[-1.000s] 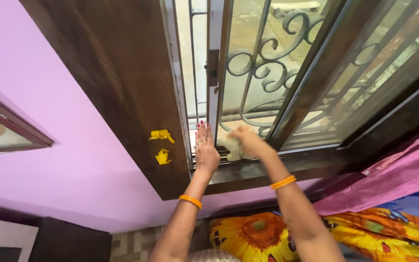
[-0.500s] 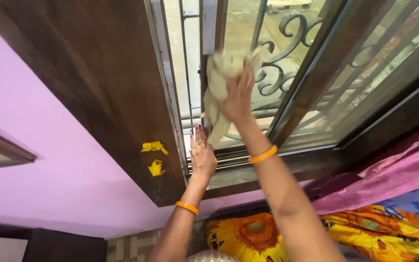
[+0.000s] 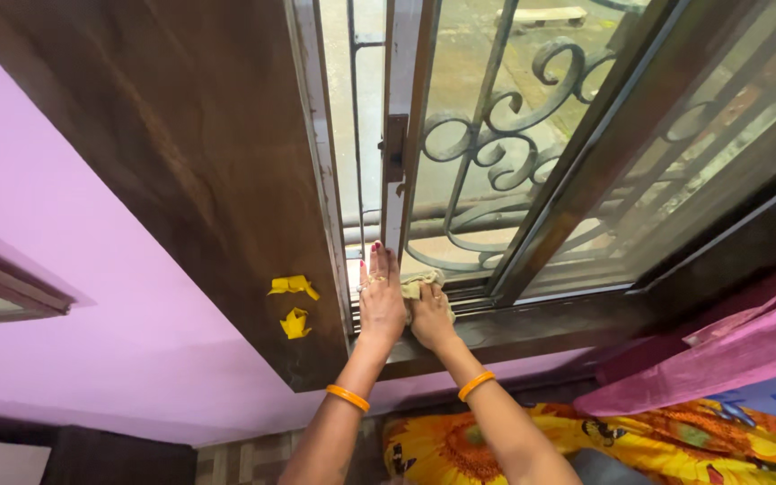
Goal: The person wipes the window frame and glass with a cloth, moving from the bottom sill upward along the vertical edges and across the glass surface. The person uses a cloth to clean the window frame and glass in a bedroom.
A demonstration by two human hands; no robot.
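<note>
Since the cloth [image 3: 419, 284] is only a small, pale rag, I judge it light, limp and easily bunched, best taken in a loose wad under the palm, not pinched by a corner; it should drag a little on the dusty metal without sliding free. Starting at the left, two yellow paper scraps [image 3: 293, 304] are stuck to the dark wooden frame [image 3: 226, 180], well clear of my hands. My left hand [image 3: 380, 301] lies flat on the sill [image 3: 532, 325] at the foot of the sliding window frame [image 3: 399, 135], fingers straight and close together, gripping nothing, only pressing against the ledge and the track [image 3: 469, 301]. Just beside it, touching along the thumb side, my right hand [image 3: 430, 316] curls over the cloth, fingers bent down on it and pinning it into the track at the bottom corner of the pane. Behind the glass stands the scrolled iron grille [image 3: 496, 135].
</note>
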